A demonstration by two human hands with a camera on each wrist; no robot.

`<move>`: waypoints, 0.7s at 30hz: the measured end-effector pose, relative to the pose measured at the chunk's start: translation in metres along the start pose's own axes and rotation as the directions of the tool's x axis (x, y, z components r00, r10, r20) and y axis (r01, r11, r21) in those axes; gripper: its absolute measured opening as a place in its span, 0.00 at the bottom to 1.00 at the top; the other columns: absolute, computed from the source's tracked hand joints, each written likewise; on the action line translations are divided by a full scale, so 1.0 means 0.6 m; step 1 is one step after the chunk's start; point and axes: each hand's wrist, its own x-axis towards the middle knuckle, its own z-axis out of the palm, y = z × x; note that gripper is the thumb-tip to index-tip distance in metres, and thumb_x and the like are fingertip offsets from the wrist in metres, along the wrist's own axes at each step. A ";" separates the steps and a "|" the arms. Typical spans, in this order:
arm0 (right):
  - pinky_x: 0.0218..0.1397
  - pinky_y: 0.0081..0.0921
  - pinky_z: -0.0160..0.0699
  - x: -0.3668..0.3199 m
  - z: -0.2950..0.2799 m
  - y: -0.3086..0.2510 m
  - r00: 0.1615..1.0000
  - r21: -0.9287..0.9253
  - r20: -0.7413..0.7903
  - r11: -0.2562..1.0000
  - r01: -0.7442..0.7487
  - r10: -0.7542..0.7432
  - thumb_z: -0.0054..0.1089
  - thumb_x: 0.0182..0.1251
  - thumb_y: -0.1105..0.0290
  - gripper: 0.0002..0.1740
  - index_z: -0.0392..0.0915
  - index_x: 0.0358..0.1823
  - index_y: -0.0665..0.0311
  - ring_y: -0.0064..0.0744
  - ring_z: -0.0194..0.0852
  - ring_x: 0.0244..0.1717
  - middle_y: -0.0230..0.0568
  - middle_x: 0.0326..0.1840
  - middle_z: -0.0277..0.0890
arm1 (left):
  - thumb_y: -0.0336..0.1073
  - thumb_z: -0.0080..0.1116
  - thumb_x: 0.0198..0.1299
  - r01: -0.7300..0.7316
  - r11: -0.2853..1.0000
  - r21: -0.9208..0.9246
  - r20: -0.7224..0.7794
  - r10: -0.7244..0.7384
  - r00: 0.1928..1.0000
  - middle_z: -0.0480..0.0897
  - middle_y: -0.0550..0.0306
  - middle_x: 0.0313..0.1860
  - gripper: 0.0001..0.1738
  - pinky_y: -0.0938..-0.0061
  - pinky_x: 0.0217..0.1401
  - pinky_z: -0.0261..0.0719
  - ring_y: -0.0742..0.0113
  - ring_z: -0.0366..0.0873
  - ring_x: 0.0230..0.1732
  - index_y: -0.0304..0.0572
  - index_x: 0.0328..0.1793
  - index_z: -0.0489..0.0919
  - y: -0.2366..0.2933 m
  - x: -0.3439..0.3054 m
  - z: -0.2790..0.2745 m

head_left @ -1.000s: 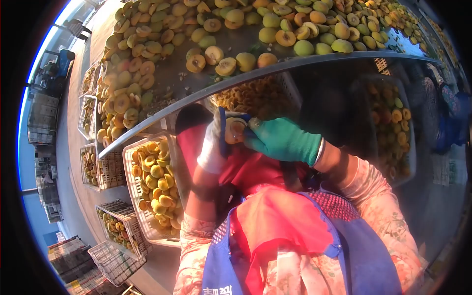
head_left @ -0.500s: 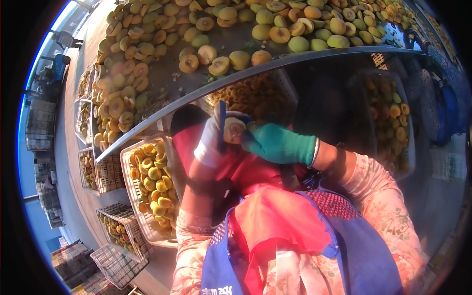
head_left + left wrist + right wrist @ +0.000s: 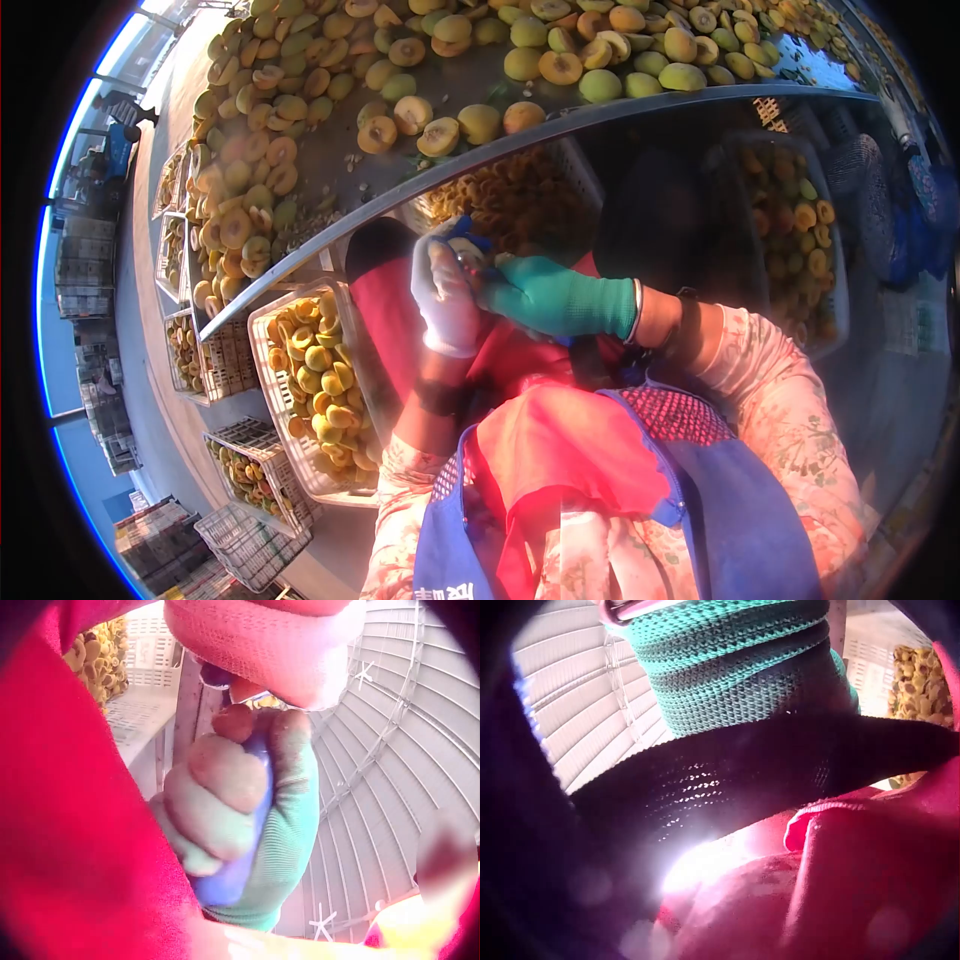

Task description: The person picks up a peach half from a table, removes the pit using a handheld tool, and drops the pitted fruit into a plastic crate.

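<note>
Green-gloved, my right hand (image 3: 555,295) curls tight round a blue handle (image 3: 229,881). White-gloved, my left hand (image 3: 445,295) touches it and grips a fruit (image 3: 245,691), mostly hidden between my hands. Past both hands, cut fruit (image 3: 437,136) lies on a big table (image 3: 335,180). One crate (image 3: 268,345) of cut fruit sits left of my left hand, another crate (image 3: 845,260) well right of my right.

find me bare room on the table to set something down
A slightly littered patch lies between the left heap, the table rim and the front halves. Another lies just behind those halves. The far side is crowded with fruit.
</note>
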 end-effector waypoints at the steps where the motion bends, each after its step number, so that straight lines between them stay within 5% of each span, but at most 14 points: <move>1: 0.40 0.41 0.79 -0.001 0.001 -0.003 0.999 0.026 0.016 0.999 -0.029 0.029 0.53 0.77 0.56 0.22 0.74 0.50 0.73 0.56 0.82 0.36 0.60 0.37 0.81 | 0.61 0.43 0.77 -0.086 0.995 0.046 -0.031 0.088 0.996 0.83 0.56 0.38 0.35 0.76 0.46 0.80 0.70 0.81 0.39 0.31 0.59 0.80 0.004 -0.001 0.005; 2: 0.33 0.40 0.79 -0.001 0.002 -0.004 0.998 0.051 0.032 0.997 -0.056 0.054 0.52 0.78 0.56 0.22 0.73 0.50 0.73 0.54 0.82 0.29 0.58 0.33 0.81 | 0.62 0.43 0.77 0.063 0.996 -0.070 -0.019 -0.064 0.998 0.83 0.57 0.38 0.36 0.76 0.45 0.80 0.70 0.81 0.38 0.30 0.59 0.80 0.008 0.000 0.002; 3: 0.30 0.37 0.78 0.010 0.007 0.015 0.979 -0.081 -0.074 0.980 0.184 -0.190 0.52 0.78 0.55 0.21 0.73 0.49 0.72 0.48 0.82 0.27 0.55 0.32 0.81 | 0.62 0.42 0.77 0.208 0.961 -0.181 0.011 -0.210 0.978 0.83 0.57 0.37 0.36 0.77 0.44 0.80 0.70 0.80 0.37 0.30 0.59 0.80 0.012 0.005 -0.004; 5: 0.25 0.32 0.76 0.056 0.022 0.093 0.742 -0.393 -0.170 0.735 0.552 -0.648 0.53 0.78 0.55 0.21 0.72 0.48 0.70 0.37 0.83 0.24 0.50 0.29 0.81 | 0.62 0.42 0.78 0.379 0.875 -0.302 0.075 -0.374 0.924 0.81 0.61 0.34 0.36 0.80 0.39 0.74 0.74 0.75 0.32 0.30 0.58 0.80 0.010 0.013 -0.010; 7: 0.22 0.28 0.74 0.079 0.030 0.110 0.677 -0.415 -0.179 0.679 0.606 -0.714 0.52 0.79 0.54 0.21 0.72 0.47 0.69 0.29 0.80 0.23 0.46 0.28 0.79 | 0.60 0.43 0.78 0.440 0.834 -0.332 0.109 -0.430 0.896 0.77 0.67 0.28 0.34 0.87 0.30 0.64 0.81 0.67 0.25 0.31 0.55 0.80 0.005 0.016 -0.012; 9: 0.21 0.27 0.73 0.071 0.026 0.112 0.854 -0.217 -0.159 0.862 0.459 -0.495 0.51 0.79 0.53 0.21 0.71 0.47 0.68 0.25 0.79 0.23 0.44 0.28 0.79 | 0.59 0.43 0.79 0.412 0.863 -0.293 0.043 -0.419 0.907 0.77 0.66 0.28 0.32 0.86 0.30 0.65 0.81 0.67 0.25 0.32 0.55 0.80 0.025 0.010 0.005; 10: 0.21 0.28 0.73 0.031 0.010 0.052 0.976 -0.019 -0.066 0.978 0.208 -0.209 0.51 0.79 0.53 0.21 0.71 0.47 0.68 0.26 0.79 0.23 0.45 0.28 0.78 | 0.58 0.43 0.79 0.397 0.876 -0.273 0.009 -0.411 0.912 0.77 0.66 0.28 0.32 0.86 0.30 0.65 0.81 0.67 0.25 0.32 0.55 0.80 0.036 0.008 0.012; 11: 0.22 0.28 0.74 0.009 0.002 0.020 0.993 0.144 0.084 0.985 -0.090 0.078 0.50 0.80 0.52 0.22 0.71 0.47 0.68 0.27 0.79 0.23 0.45 0.28 0.78 | 0.60 0.42 0.78 0.304 0.934 -0.189 -0.008 -0.311 0.950 0.79 0.63 0.31 0.34 0.83 0.35 0.70 0.77 0.71 0.29 0.30 0.56 0.80 0.027 0.004 0.009; 14: 0.21 0.29 0.73 0.013 0.006 0.022 0.991 0.212 0.105 0.971 -0.106 0.086 0.50 0.80 0.52 0.22 0.72 0.46 0.68 0.27 0.78 0.22 0.43 0.26 0.76 | 0.66 0.41 0.76 0.089 0.996 0.000 -0.022 -0.089 0.996 0.84 0.56 0.37 0.40 0.76 0.44 0.80 0.70 0.81 0.36 0.28 0.57 0.81 0.005 -0.001 -0.001; 16: 0.41 0.40 0.77 0.008 0.007 0.011 1.000 0.051 0.017 0.998 0.024 -0.024 0.51 0.78 0.54 0.22 0.74 0.51 0.70 0.52 0.80 0.37 0.56 0.36 0.79 | 0.66 0.41 0.76 0.081 0.996 0.025 -0.045 -0.080 0.996 0.84 0.56 0.37 0.41 0.76 0.45 0.80 0.69 0.81 0.37 0.28 0.56 0.81 0.006 0.000 0.002; 18: 0.51 0.46 0.79 0.015 0.009 0.027 0.972 -0.133 -0.054 0.966 0.221 -0.230 0.52 0.77 0.55 0.23 0.75 0.53 0.71 0.65 0.81 0.45 0.63 0.41 0.81 | 0.58 0.41 0.79 0.169 0.986 -0.010 0.024 -0.168 0.985 0.81 0.61 0.32 0.33 0.81 0.37 0.72 0.77 0.73 0.30 0.30 0.55 0.80 0.000 0.010 -0.002; 20: 0.52 0.46 0.79 0.051 0.017 0.091 0.856 -0.336 -0.068 0.819 0.464 -0.513 0.52 0.77 0.55 0.23 0.75 0.53 0.71 0.67 0.81 0.45 0.63 0.41 0.81 | 0.57 0.38 0.81 0.408 0.867 -0.286 0.175 -0.372 0.912 0.80 0.64 0.31 0.33 0.83 0.35 0.71 0.80 0.71 0.28 0.31 0.54 0.81 0.004 0.014 -0.017; 21: 0.49 0.45 0.80 0.057 0.019 0.101 0.844 -0.339 -0.079 0.810 0.479 -0.531 0.52 0.77 0.54 0.23 0.75 0.53 0.71 0.63 0.82 0.42 0.61 0.39 0.81 | 0.58 0.37 0.80 0.392 0.886 -0.247 0.164 -0.361 0.918 0.80 0.64 0.30 0.33 0.83 0.35 0.71 0.80 0.72 0.28 0.31 0.55 0.80 0.001 0.015 -0.016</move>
